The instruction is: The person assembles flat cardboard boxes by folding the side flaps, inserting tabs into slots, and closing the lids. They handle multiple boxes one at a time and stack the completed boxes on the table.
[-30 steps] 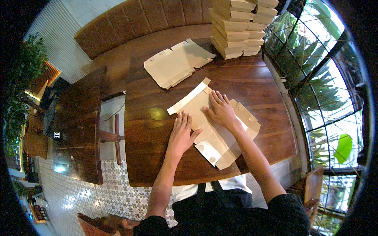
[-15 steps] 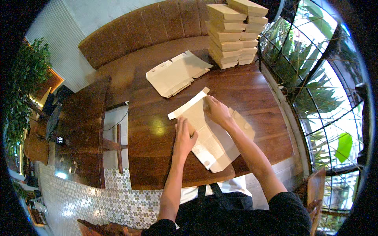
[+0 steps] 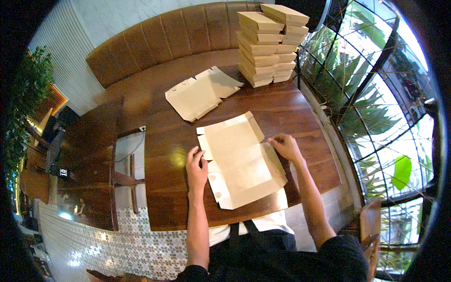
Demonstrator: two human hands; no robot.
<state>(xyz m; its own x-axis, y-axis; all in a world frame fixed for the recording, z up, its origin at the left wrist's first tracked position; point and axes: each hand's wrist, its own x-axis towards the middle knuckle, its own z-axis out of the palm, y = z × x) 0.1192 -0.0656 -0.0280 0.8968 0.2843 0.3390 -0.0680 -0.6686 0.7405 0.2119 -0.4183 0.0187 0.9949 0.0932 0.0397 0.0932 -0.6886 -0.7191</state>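
Observation:
An unfolded brown cardboard box (image 3: 239,155) lies on the wooden table in front of me, its panels spread and its side flaps slightly raised. At its left edge, my left hand (image 3: 196,167) has curled fingers and thumb closed about a small side flap. My right hand (image 3: 285,148) is at the opposite edge, fingertips pinched together by the side flap near the middle crease. Farther back lies a second unfolded cardboard box (image 3: 195,96), with one end panel bent upward; neither hand touches it.
Folded cardboard boxes (image 3: 263,51) stand in two tall stacks at the table's far right corner. A brown padded bench (image 3: 164,37) runs behind the table (image 3: 164,197). Another dark table (image 3: 89,160) is to the left, and a gridded window (image 3: 376,127) to the right.
The near cardboard box has turned and opened out flatter. My right hand has moved from its far end to its right edge, while my left hand has shifted left along with the box.

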